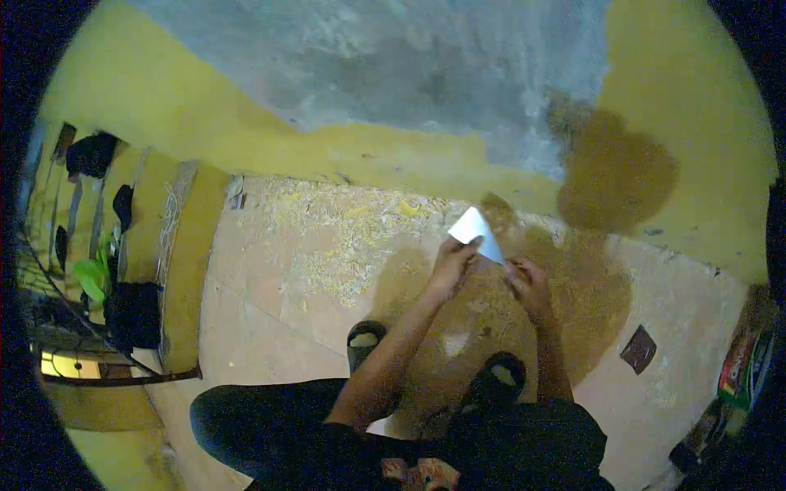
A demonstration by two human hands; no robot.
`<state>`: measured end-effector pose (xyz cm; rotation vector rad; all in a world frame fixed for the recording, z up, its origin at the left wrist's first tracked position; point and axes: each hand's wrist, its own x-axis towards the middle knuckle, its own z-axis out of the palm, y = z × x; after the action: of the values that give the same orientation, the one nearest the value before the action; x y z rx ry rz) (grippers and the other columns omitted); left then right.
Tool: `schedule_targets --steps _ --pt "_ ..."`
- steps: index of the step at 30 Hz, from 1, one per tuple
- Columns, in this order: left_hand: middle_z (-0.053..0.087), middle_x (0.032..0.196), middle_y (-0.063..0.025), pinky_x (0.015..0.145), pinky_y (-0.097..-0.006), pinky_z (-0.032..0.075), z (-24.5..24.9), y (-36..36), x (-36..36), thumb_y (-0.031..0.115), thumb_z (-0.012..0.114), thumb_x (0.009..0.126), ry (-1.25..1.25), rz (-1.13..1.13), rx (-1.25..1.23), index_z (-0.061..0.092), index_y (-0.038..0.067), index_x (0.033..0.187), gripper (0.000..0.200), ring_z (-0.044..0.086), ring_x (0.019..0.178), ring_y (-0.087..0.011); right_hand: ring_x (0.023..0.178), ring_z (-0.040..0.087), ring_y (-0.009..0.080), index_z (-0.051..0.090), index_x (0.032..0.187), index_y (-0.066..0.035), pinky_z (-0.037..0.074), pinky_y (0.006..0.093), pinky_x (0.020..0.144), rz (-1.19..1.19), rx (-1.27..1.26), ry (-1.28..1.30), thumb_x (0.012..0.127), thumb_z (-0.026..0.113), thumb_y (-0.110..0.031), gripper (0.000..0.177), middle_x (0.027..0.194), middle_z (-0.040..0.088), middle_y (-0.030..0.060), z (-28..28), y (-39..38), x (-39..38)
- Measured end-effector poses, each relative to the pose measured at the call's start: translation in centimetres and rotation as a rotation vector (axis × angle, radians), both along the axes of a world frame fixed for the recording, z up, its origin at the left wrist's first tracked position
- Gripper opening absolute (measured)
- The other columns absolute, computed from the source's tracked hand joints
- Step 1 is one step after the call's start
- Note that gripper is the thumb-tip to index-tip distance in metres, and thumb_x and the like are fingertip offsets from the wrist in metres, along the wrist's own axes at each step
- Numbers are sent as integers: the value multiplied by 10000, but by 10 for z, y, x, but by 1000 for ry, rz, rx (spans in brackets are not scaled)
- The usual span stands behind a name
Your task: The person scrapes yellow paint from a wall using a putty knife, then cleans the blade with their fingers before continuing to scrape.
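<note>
A white folded piece, like paper or card (476,232), is held up above the floor, its pointed end toward the right. My left hand (455,263) grips its lower left side, with the thumb lying against it. Close to the narrow right end is my right hand (528,282), its fingers bent and pinched together at the tip. Whether the right fingers hold that tip is too small to tell. Yellowish scraps (352,245) are scattered over the floor left of the hands.
Beyond the floor (262,303) rises a yellow and grey wall (393,74). A dark square piece (639,350) lies at the right, near a red and green packet (737,368). Steps or shelves with dark items (135,315) stand left. Sandalled feet (499,378) are below the hands.
</note>
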<state>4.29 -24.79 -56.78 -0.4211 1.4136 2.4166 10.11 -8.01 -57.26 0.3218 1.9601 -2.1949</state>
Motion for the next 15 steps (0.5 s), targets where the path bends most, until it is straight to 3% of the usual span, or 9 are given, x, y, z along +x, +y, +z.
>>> schedule_targets --steps 2,4,5,6,7,9,11,13,15 --pt "592 928 -43 726 -294 480 25 4 -17 176 613 814 56 -357 -154 533 32 1036 276 577 836 -162 704 523 101 576 940 -23 435 237 623 -14 -14 -13 820 606 -228 239 792 562 20 -6 14 5" --pt "607 947 -55 755 -300 477 30 1 -41 193 640 795 186 -453 -151 549 25 1066 332 571 872 -148 641 500 80 573 939 -34 413 224 548 -80 58 77 823 601 -240 238 766 556 8 -12 21 1" --pt "614 926 -55 748 -299 477 49 -1 -54 197 652 784 313 -570 -265 562 25 1053 331 570 863 -143 620 493 72 572 939 -38 405 219 523 -110 85 119 824 599 -244 237 758 554 4 -1 22 -5" --pt "621 906 -56 742 -298 476 67 -4 -63 202 664 774 432 -684 -377 575 25 1039 331 570 854 -137 576 475 63 574 927 -49 383 211 481 -100 -72 76 823 599 -248 226 728 550 -8 13 22 -4" --pt "626 877 -58 712 -284 477 102 -8 -66 209 677 763 400 -759 -548 592 19 1019 330 569 808 -123 533 456 54 577 916 -59 361 202 440 -86 -228 18 822 600 -252 215 698 546 -20 31 19 2" --pt "625 864 -61 689 -270 481 112 -26 -88 193 660 777 462 -914 -576 599 18 977 273 580 774 -122 511 443 50 564 969 -61 337 200 418 -100 -140 20 838 572 -272 249 687 540 -9 65 10 6" --pt "616 819 -55 663 -263 488 142 -47 -99 165 641 793 507 -983 -471 601 26 923 194 586 745 -122 490 430 45 552 1023 -63 312 198 395 -91 -63 8 853 544 -293 285 676 533 2 74 -1 4" --pt "602 758 -48 643 -262 491 169 -62 -103 143 617 811 504 -880 -567 597 29 851 122 588 696 -133 462 407 43 553 993 -49 297 192 383 -100 -75 195 856 542 -299 285 672 532 9 78 -8 -2" --pt "598 746 -50 637 -259 490 184 -79 -115 150 610 818 506 -823 -536 594 27 837 125 583 674 -133 458 408 35 563 960 -60 308 189 384 -109 -62 226 846 554 -279 247 648 530 -10 96 -16 -5"
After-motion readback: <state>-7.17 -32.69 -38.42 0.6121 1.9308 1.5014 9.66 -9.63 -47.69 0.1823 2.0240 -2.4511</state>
